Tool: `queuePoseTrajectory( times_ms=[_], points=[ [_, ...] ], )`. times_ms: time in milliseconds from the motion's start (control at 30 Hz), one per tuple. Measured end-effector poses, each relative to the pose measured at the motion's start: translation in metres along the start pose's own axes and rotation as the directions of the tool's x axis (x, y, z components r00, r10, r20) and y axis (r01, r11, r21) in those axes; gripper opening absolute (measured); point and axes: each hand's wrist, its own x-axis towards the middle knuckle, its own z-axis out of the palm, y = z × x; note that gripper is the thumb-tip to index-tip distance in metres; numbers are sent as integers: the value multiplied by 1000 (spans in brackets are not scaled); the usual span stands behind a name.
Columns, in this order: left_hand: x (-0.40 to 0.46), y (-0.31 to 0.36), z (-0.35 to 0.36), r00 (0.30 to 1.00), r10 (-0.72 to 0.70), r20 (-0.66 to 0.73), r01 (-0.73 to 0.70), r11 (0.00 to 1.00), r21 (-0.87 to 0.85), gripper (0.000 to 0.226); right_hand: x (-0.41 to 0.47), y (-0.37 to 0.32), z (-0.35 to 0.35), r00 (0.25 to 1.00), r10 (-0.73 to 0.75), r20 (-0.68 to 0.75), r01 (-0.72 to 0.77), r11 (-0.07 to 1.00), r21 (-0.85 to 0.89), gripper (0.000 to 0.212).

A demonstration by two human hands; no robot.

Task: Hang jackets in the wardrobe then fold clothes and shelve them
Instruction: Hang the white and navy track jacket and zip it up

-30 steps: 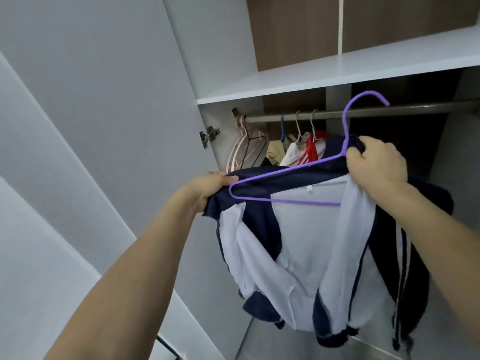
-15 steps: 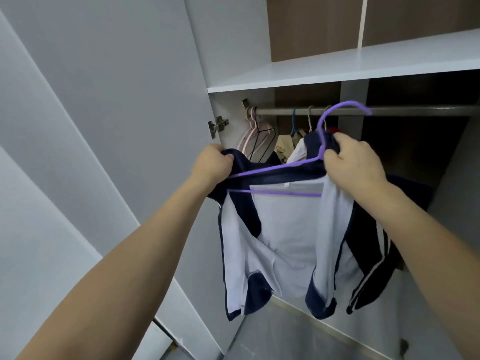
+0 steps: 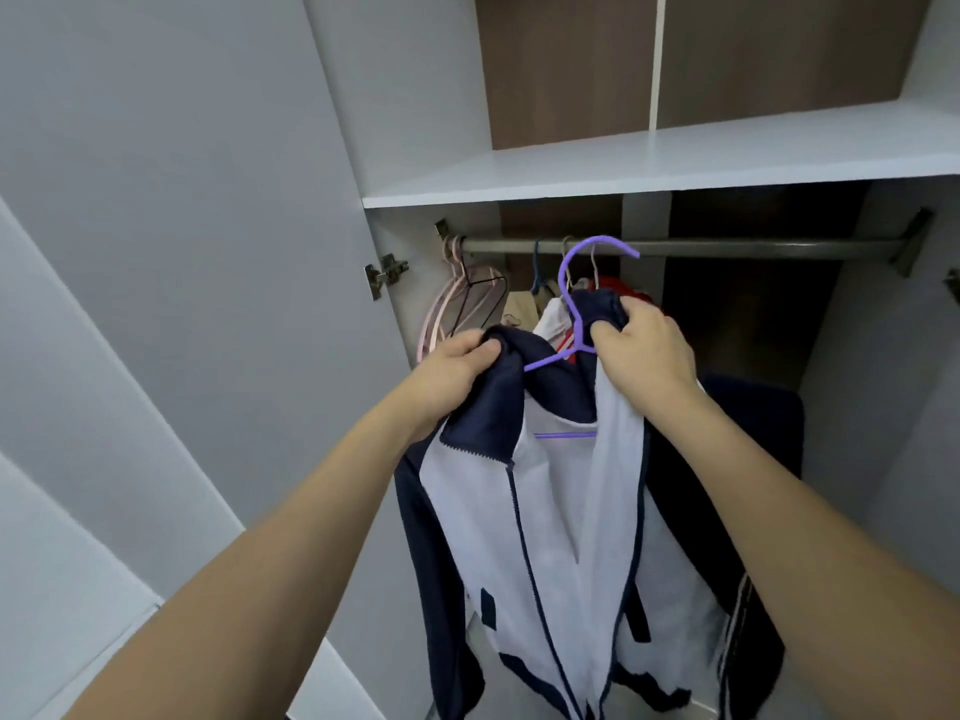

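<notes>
Purple wire hanger (image 3: 570,324) carries a navy and white jacket (image 3: 571,511) at the centre of the frame, its hook just below and in front of the grey rail (image 3: 727,248). Left hand (image 3: 457,371) has its grip bunched on the navy shoulder; right hand (image 3: 644,350) has its grip pinching the collar beside the hanger neck. Other hangers (image 3: 462,304) hang at the rail's left end, under the white shelf (image 3: 675,163).
</notes>
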Motion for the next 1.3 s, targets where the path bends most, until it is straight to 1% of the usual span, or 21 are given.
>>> queuePoseTrajectory(
  times_ms=[67, 100, 167, 200, 233, 300, 367, 400, 433, 500, 567, 633, 733, 800, 833, 900, 967, 1033, 1100, 1233, 1300],
  points=[
    [2, -7, 7, 992, 70, 109, -87, 984, 154, 27, 1, 0, 0, 1000, -13, -7, 14, 1000, 16, 19],
    [2, -10, 9, 983, 80, 168, -111, 977, 184, 25, 2, 1, -1, 1000, -8, -14, 9, 1000, 22, 21],
    [1, -11, 14, 960, 62, 274, -112, 978, 174, 18, 5, 7, -3, 1000, 11, -25, -10, 998, 57, 25],
    [2, -14, 18, 951, 81, 297, -140, 973, 183, 21, 7, 10, -4, 999, 20, -27, -18, 997, 76, 24],
    [3, -17, 21, 950, 125, 286, -193, 956, 222, 25, 9, 14, -5, 999, 28, -25, -26, 995, 92, 22],
    [9, -22, 31, 952, 217, 214, -276, 911, 306, 27, 15, 20, -7, 999, 44, 0, -44, 991, 128, 14],
    [19, -20, 44, 955, 261, 141, -295, 881, 371, 16, 22, 24, -10, 999, 44, 25, -47, 989, 140, 7],
    [25, -17, 50, 959, 259, 114, -283, 877, 389, 12, 26, 27, -12, 1000, 21, 18, -22, 994, 106, 8],
    [31, -13, 57, 963, 254, 88, -268, 876, 400, 9, 31, 31, -14, 1000, -15, -6, 15, 999, 36, 12],
    [46, -6, 69, 972, 234, 31, -225, 879, 421, 7, 39, 40, -19, 996, -68, -58, 60, 988, -140, 17],
    [65, 0, 78, 980, 196, -19, -171, 895, 413, 6, 47, 46, -22, 998, -43, -55, 29, 971, -236, 17],
    [84, 4, 86, 986, 161, -43, -133, 915, 381, 11, 55, 51, -21, 1000, 29, -6, -29, 962, -273, 15],
    [113, 0, 97, 992, 96, -76, -73, 962, 263, 13, 69, 57, -14, 995, 85, 55, -70, 972, -224, 17],
    [132, -6, 103, 995, 56, -78, -41, 982, 183, 14, 79, 64, -10, 993, 107, 57, -95, 980, -176, 18],
    [143, -8, 106, 998, 33, -63, -22, 985, 171, 13, 84, 68, -7, 991, 123, 54, -113, 981, -160, 17],
    [164, -9, 113, 1000, -5, -23, 9, 987, 158, 14, 94, 77, -3, 989, 146, 39, -139, 981, -137, 18],
    [187, -4, 123, 1000, -3, -4, 4, 989, 148, 16, 106, 87, -1, 988, 154, 16, -151, 981, -121, 23],
    [207, 0, 134, 1000, 9, 6, -10, 988, 156, 21, 121, 95, 0, 990, 141, 11, -139, 985, -103, 29],
    [224, 5, 146, 999, -19, 46, 12, 991, 131, 26, 134, 103, 0, 991, 130, 23, -128, 989, -68, 33],
    [256, 13, 166, 998, -33, 49, 23, 982, 188, 25, 158, 121, 2, 988, 152, -21, -153, 986, -69, 28],
    [270, 12, 175, 998, -45, 44, 35, 980, 194, 26, 170, 133, 3, 985, 174, -13, -174, 982, -74, 27]
  ],
)
